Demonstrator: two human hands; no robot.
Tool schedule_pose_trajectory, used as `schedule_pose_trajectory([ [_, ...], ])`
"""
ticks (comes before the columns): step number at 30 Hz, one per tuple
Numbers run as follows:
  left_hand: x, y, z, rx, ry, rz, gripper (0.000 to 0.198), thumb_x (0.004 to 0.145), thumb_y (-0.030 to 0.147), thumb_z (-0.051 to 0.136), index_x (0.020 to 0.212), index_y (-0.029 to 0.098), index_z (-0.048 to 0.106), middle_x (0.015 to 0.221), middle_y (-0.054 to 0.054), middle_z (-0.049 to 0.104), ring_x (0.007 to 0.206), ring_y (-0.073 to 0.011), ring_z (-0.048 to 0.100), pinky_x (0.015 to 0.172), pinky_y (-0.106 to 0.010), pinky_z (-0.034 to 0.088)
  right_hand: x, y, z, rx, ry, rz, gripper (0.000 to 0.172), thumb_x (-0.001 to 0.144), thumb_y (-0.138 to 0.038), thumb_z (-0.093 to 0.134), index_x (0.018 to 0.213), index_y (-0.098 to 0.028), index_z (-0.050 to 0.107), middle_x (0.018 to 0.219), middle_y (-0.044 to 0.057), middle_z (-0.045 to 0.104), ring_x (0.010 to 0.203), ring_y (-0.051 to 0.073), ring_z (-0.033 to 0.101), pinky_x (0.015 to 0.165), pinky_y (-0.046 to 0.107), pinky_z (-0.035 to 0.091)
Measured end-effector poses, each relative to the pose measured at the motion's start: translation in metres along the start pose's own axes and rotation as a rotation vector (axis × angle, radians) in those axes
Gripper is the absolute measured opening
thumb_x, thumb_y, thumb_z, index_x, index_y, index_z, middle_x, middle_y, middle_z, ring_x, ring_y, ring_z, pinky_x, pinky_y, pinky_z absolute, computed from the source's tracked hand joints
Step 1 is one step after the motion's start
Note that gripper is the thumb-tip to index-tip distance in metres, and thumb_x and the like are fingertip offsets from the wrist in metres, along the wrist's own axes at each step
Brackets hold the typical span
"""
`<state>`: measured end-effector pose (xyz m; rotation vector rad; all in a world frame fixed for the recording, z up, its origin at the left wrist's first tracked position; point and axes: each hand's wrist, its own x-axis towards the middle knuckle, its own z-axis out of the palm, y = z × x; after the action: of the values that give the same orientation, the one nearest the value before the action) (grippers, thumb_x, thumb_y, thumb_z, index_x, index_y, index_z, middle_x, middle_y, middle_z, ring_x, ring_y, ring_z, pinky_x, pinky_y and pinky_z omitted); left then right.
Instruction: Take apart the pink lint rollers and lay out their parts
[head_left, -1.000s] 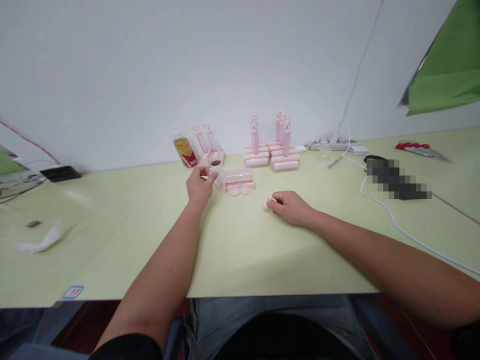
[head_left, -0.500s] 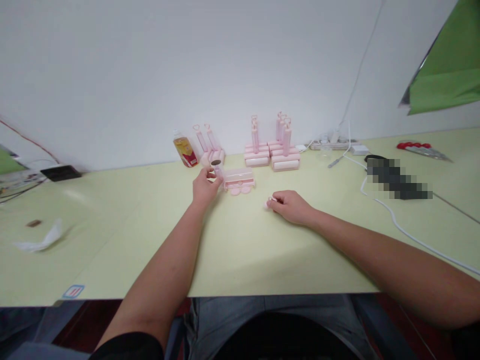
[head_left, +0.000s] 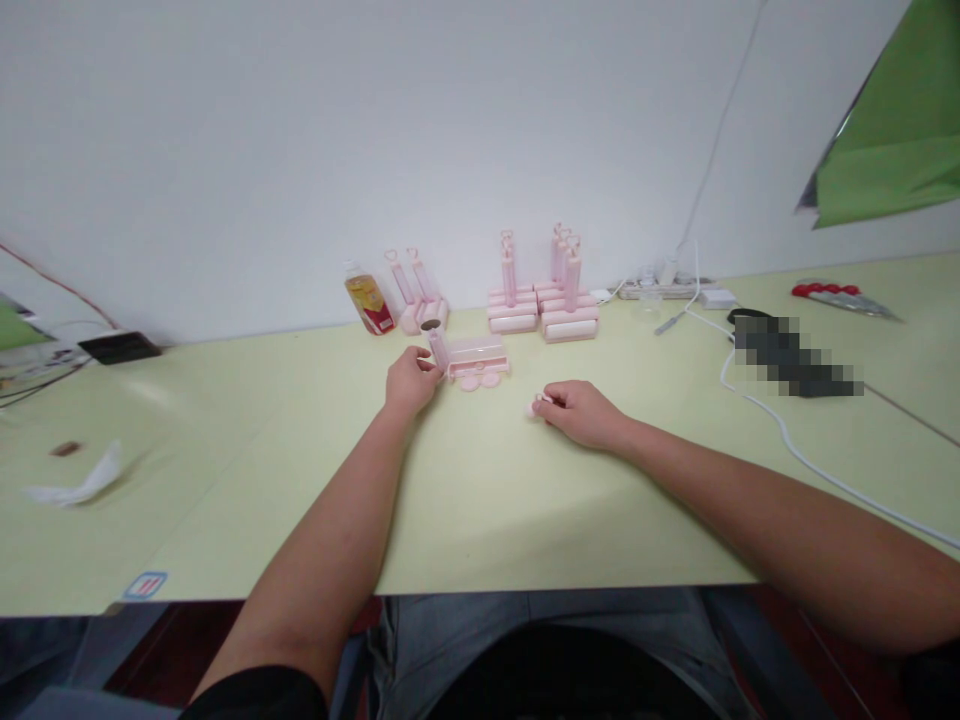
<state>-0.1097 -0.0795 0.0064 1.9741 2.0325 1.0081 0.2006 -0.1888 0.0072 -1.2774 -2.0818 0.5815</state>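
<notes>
The right hand (head_left: 581, 414) pinches a pale part (head_left: 535, 406). The left hand (head_left: 411, 382) curls beside a tube (head_left: 439, 350), grip indeterminable. A pink case (head_left: 480, 349) lies between, presumably for reach.

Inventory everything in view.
table: 1, yellowish, middle
bottle: 1, yellow, red, back
handled pieces: several, pink, back
case: 1, pink, centre
discs: 2, pink, before case
cylinder: 1, pinkish, beside case
small part: 1, pale, in right hand
power strip: 1, white, back
cables: several, mostly white, sides
unclear items: 2, black and red, right
sheets: 2, green, edges
slab: 1, black, left
scrap: 1, white, left
block: 1, brown, left
left hand: 1, bare, centre left
right hand: 1, bare, centre right
</notes>
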Motion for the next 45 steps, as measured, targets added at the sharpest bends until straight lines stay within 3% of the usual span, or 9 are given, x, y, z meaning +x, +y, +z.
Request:
schedule_pose_trajectory([
  [8,-0.005,0.025,-0.034,-0.011,0.196,0.014,0.017,0.076,0.032,0.062,0.084,0.018,0.065,0.075,-0.004,0.066,0.068,-0.0183,0.059,0.065,-0.03,0.042,0.0,-0.001,0.0,-0.006,-0.003,0.014,0.034,0.088,-0.04,0.052,0.062,-0.018,0.05,0.058,-0.002,0.049,0.058,0.012,0.043,0.056,0.026,0.023],
  [15,-0.075,0.104,-0.02,-0.264,-0.582,0.555,0.04,0.082,0.049,0.062,0.111,0.021,0.067,0.079,-0.003,0.066,0.067,-0.0157,0.056,0.062,-0.028,0.042,-0.004,-0.005,0.0,-0.006,-0.011,-0.035,0.034,0.088,-0.042,0.054,0.064,-0.018,0.052,0.058,-0.003,0.051,0.057,0.011,0.043,0.055,0.025,0.024],
  [19,-0.091,0.118,-0.003,-0.274,-0.648,0.607,0.029,0.087,0.047,0.057,0.093,0.02,0.067,0.078,-0.004,0.065,0.068,-0.0159,0.056,0.061,-0.028,0.041,-0.004,-0.003,0.0,0.028,-0.034,-0.047,0.029,0.087,-0.039,0.057,0.067,-0.018,0.056,0.06,-0.003,0.054,0.058,0.011,0.045,0.056,0.025,0.027],
  [24,-0.067,0.098,-0.02,-0.216,-0.528,0.557,0.03,0.086,0.045,0.056,0.074,0.018,0.061,0.065,-0.001,0.057,0.061,-0.0139,0.05,0.057,-0.027,0.038,-0.005,-0.002,0.0,0.127,-0.083,-0.034,0.018,0.085,-0.033,0.058,0.08,-0.017,0.065,0.069,-0.001,0.063,0.062,0.012,0.052,0.059,0.024,0.034],
  [28,-0.03,0.052,-0.048,-0.108,-0.549,0.264,0.03,0.079,0.045,0.061,0.067,0.018,0.06,0.06,0.0,0.057,0.053,-0.0131,0.051,0.052,-0.026,0.036,-0.005,-0.003,0.0,0.135,-0.093,-0.009,0.017,0.084,-0.032,0.058,0.081,-0.017,0.067,0.069,0.0,0.063,0.063,0.012,0.053,0.059,0.024,0.035],
  [30,-0.013,0.025,-0.05,-0.03,-0.435,0.142,0.027,0.076,0.044,0.063,0.067,0.018,0.062,0.059,-0.002,0.059,0.052,-0.0142,0.052,0.051,-0.027,0.036,-0.005,-0.002,0.0,0.135,-0.096,-0.005,0.018,0.085,-0.032,0.057,0.081,-0.017,0.067,0.069,0.0,0.063,0.064,0.012,0.053,0.06,0.024,0.035],
  [33,0.003,-0.005,-0.037,0.048,-0.104,0.006,0.026,0.075,0.044,0.063,0.073,0.018,0.066,0.063,-0.004,0.064,0.057,-0.0172,0.055,0.056,-0.028,0.039,-0.004,-0.002,0.001,0.119,-0.093,-0.005,0.018,0.085,-0.032,0.057,0.081,-0.017,0.067,0.07,0.0,0.063,0.064,0.012,0.053,0.06,0.024,0.035],
  [35,0.008,-0.016,-0.023,0.101,-0.008,-0.004,0.027,0.075,0.045,0.063,0.077,0.019,0.068,0.071,-0.007,0.068,0.063,-0.0191,0.058,0.06,-0.03,0.041,-0.004,-0.001,0.002,0.115,-0.093,-0.003,0.019,0.085,-0.032,0.057,0.08,-0.017,0.067,0.069,0.0,0.063,0.063,0.012,0.052,0.06,0.024,0.034],
  [45,0.013,-0.023,-0.001,0.171,-0.008,0.001,0.031,0.075,0.046,0.062,0.087,0.02,0.073,0.085,-0.01,0.073,0.072,-0.021,0.061,0.067,-0.03,0.042,-0.004,-0.001,0.002,0.113,-0.115,-0.01,0.019,0.085,-0.033,0.057,0.081,-0.017,0.067,0.07,-0.001,0.063,0.062,0.012,0.05,0.059,0.024,0.034],
])
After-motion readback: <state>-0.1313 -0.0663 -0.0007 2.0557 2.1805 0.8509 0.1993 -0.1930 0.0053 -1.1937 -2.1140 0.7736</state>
